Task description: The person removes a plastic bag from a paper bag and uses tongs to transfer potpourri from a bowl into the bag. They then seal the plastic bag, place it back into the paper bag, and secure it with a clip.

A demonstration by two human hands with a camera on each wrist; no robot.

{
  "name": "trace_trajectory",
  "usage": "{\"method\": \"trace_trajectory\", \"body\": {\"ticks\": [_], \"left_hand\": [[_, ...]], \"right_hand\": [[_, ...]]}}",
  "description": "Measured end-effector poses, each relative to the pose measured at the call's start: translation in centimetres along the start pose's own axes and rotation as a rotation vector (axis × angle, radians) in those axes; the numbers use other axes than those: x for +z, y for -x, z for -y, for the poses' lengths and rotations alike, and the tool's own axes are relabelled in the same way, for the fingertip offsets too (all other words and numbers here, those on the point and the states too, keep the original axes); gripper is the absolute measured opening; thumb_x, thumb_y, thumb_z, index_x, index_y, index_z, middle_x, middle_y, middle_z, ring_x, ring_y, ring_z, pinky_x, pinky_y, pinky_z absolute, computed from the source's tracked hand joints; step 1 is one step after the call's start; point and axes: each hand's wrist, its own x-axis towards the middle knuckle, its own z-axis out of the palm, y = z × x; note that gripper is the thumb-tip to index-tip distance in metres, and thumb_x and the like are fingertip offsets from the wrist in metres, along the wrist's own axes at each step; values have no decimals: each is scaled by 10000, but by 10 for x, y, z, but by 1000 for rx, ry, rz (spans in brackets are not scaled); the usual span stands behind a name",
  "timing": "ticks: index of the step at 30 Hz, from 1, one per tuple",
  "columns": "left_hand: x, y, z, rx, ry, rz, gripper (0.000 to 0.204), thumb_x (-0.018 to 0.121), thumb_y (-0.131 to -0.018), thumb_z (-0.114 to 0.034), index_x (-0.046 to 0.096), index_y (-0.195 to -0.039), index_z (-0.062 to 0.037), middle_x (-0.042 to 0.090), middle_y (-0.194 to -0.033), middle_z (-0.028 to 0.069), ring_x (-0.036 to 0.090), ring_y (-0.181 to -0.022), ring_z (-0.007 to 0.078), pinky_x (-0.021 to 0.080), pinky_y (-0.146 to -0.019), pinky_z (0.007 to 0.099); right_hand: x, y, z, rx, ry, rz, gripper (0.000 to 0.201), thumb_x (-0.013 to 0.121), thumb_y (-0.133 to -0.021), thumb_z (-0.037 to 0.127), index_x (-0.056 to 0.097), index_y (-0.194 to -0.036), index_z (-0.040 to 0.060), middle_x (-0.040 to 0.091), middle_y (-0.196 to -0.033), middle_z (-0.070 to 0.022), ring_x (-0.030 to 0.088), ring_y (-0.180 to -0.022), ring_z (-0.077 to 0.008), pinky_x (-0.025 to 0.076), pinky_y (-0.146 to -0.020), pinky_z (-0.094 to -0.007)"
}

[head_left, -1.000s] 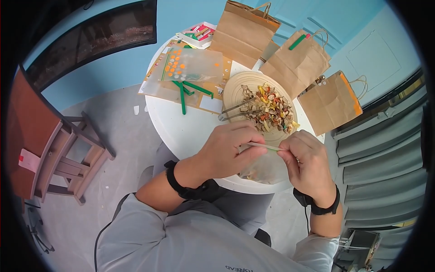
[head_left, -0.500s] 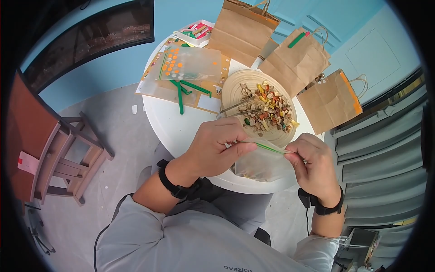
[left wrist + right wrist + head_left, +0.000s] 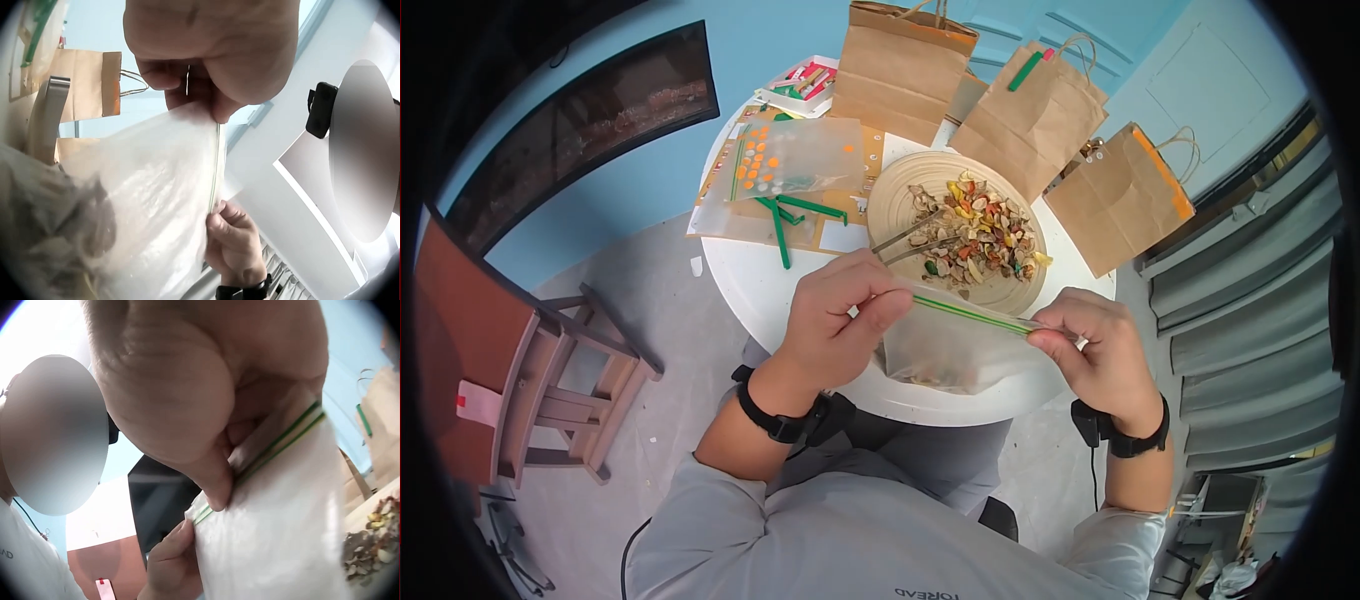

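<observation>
I hold a clear zip bag with a green seal strip over the near edge of the round white table. Some dried pieces lie at its bottom. My left hand pinches the left end of the strip, and my right hand pinches the right end. The strip runs taut between them. In the left wrist view the zip bag hangs below my left hand. The right wrist view shows my right hand pinching the green strip.
A wooden plate of dried potpourri with metal tongs sits just beyond the bag. Three brown paper bags stand at the back. More zip bags and green strips lie at the left. A wooden chair stands left of the table.
My hands have drawn apart along the seal strip, the left one going left and up. The bag now hangs wider and more of the green strip shows.
</observation>
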Motion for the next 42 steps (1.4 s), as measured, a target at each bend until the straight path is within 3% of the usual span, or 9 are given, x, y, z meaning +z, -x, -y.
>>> {"method": "trace_trajectory", "body": {"ticks": [6, 13, 16, 19, 22, 25, 30, 37, 42], "left_hand": [[4, 1, -3, -40, -13, 4, 153, 704, -1005, -120, 711, -956, 25, 641, -882, 79, 563, -787, 178, 437, -711, 298], [0, 0, 0, -161, 66, -37, 112, 720, -977, -85, 705, -1018, 18, 616, -887, 74, 570, -827, 177, 440, -720, 298], [18, -12, -18, 97, -255, -228, 204, 744, -962, -137, 704, -1112, -4, 632, -958, 78, 603, -936, 200, 453, -794, 346], [28, -31, -56, 431, -693, -61, 294, 805, -868, -210, 725, -1107, -57, 668, -1013, 57, 625, -1081, 242, 449, -886, 371], [55, -37, -73, 421, -820, 228, 273, 801, -821, -200, 729, -1056, -81, 658, -968, 41, 629, -1016, 248, 452, -844, 395], [61, -39, -68, 399, -858, 344, 194, 783, -791, -148, 713, -962, -91, 638, -895, 19, 631, -926, 231, 452, -782, 397], [63, -45, -57, 436, -750, 270, 123, 775, -796, -123, 687, -877, -93, 612, -829, 33, 624, -819, 249, 471, -716, 389], [52, -51, -54, 410, -594, 265, 165, 806, -783, -95, 683, -892, -74, 611, -835, 63, 627, -775, 291, 505, -666, 395], [48, -49, -58, 397, -703, 330, 180, 809, -773, -86, 684, -902, -71, 622, -858, 73, 636, -797, 299, 506, -678, 409]], "right_hand": [[4, 4, -9, -81, 91, -31, 72, 783, -885, 2, 728, -930, -8, 652, -790, -123, 622, -688, -278, 486, -626, -354], [0, 17, -30, 5, -146, -110, 52, 759, -908, -4, 719, -941, -2, 634, -783, -105, 590, -666, -245, 472, -619, -340], [3, 19, -28, -21, -80, -158, 49, 743, -900, -22, 706, -925, -1, 617, -779, -115, 591, -682, -274, 477, -627, -357], [7, 16, -19, -91, 36, -177, 60, 731, -885, -33, 690, -909, 3, 594, -773, -124, 586, -704, -308, 487, -643, -385], [9, 15, -13, -157, 101, -191, 68, 728, -874, -34, 684, -907, 7, 582, -772, -127, 582, -719, -328, 494, -656, -406], [9, 15, -10, -178, 93, -207, 73, 733, -875, -31, 698, -923, 11, 592, -777, -122, 586, -719, -321, 498, -656, -404], [9, 29, -19, -15, -136, -199, 84, 758, -883, -30, 733, -951, 11, 641, -804, -99, 605, -699, -251, 493, -637, -367], [9, 37, -38, -32, -228, -193, 68, 759, -907, -35, 740, -960, 3, 669, -830, -85, 598, -699, -179, 473, -638, -300], [18, 39, -43, 52, -387, -195, 48, 732, -932, -36, 725, -958, 4, 665, -852, -71, 581, -699, -162, 459, -639, -287]]}}
